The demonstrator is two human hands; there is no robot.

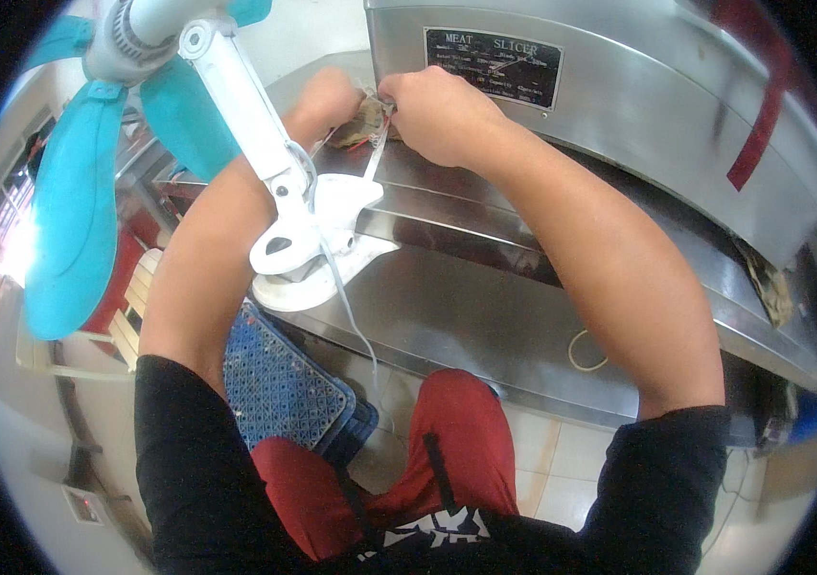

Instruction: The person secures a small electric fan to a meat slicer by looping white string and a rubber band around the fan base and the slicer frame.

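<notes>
- Curling beside the machine (638, 105), left hand (325, 103) and right hand (439, 115) are bending fingers; grip I cannot tell.
- Fan (247, 110) is standing by the counter's (442, 203) front edge.

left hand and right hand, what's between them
In the head view, a brownish piece shows between the left hand and right hand, too unclear to identify.

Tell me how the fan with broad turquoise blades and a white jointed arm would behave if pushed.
The fan would probably pivot at its bolted joint. Its thin turquoise blades look plastic, so may flex. The slim grey cord hangs curved and would likely trail floppily.
</notes>
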